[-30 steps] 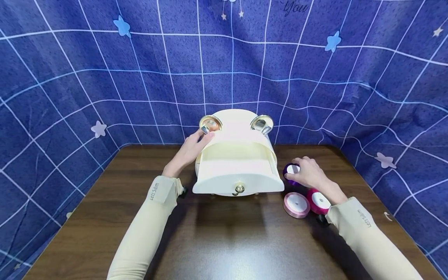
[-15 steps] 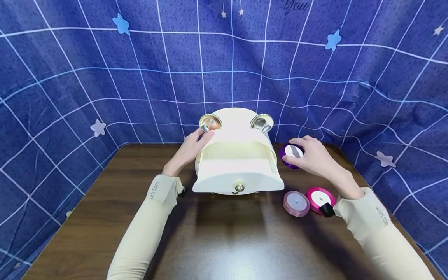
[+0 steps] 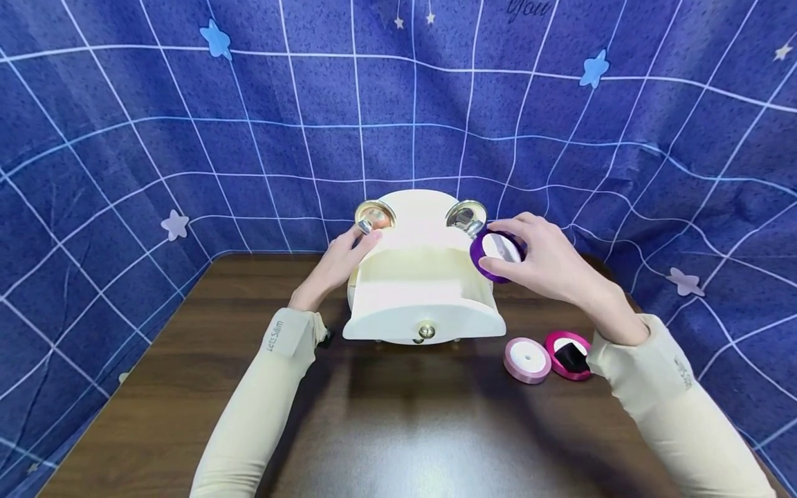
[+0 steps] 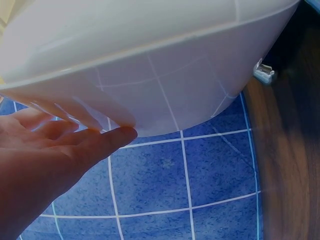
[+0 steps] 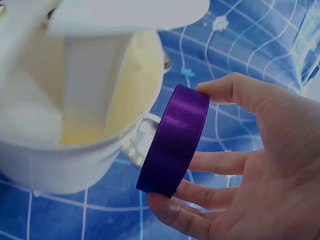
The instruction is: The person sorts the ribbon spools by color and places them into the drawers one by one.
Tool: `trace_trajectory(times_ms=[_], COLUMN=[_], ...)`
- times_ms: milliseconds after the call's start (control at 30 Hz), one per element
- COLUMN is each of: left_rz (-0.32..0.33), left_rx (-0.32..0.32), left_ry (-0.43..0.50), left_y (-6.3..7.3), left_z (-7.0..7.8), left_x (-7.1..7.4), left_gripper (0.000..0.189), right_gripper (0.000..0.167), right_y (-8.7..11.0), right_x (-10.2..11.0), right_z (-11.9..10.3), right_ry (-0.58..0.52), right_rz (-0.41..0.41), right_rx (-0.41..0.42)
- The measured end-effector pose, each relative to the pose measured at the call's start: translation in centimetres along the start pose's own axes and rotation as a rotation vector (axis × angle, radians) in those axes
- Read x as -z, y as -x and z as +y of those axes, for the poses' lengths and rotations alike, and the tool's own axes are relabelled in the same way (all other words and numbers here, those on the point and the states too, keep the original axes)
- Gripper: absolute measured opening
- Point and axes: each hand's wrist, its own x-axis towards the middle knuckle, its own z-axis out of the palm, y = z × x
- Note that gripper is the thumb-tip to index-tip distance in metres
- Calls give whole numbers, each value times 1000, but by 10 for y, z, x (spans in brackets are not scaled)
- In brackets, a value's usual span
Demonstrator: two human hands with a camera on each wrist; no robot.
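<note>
In my right hand (image 3: 548,259) is a roll of purple satin ribbon (image 5: 175,140) on a white spool, pinched by its edge between thumb and fingertips. The roll is raised beside the upper right of a white box (image 3: 418,211) with two metal bells on top. A drawer (image 3: 386,325) with a round knob (image 3: 426,332) stands pulled out of the box's front. My left hand (image 3: 339,263) rests on the box's left side below the left bell (image 3: 376,216). In the left wrist view, its fairly straight fingers (image 4: 107,142) touch the glossy white wall.
A pink ribbon roll (image 3: 527,360) and a magenta ribbon roll (image 3: 563,339) lie side by side on the brown wooden table (image 3: 187,387), right of the drawer. A black wrist piece partly covers the magenta roll. Behind the table hangs a blue gridded curtain (image 3: 280,152) with stars.
My right hand has lifted the purple ribbon roll from the table and carried it back, up and left to the box's upper right. The left hand and drawer have stayed put.
</note>
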Motion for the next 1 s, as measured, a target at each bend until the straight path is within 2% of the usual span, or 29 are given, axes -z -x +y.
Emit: trace_trajectory(times_ms=[267,433,567,1000], left_rz=[15,19,17,8], left_rx=[3,4,7,30], left_ry=[-6,-13,-2,0], left_y=[-1,-1,-2,-1], left_z=[0,0,0,2], left_x=[0,-1,0,0], left_gripper=[60,59,58,58], right_gripper=[49,55,54,55], right_y=[-9,-13,-14,-17], right_x=[-8,-14,-17,-30], right_z=[-25,-38,-48,-60], right_ry=[-34,-39,-38,0], right_rz=[-40,-87,-105,-167], right_rx=[75,89,103,144])
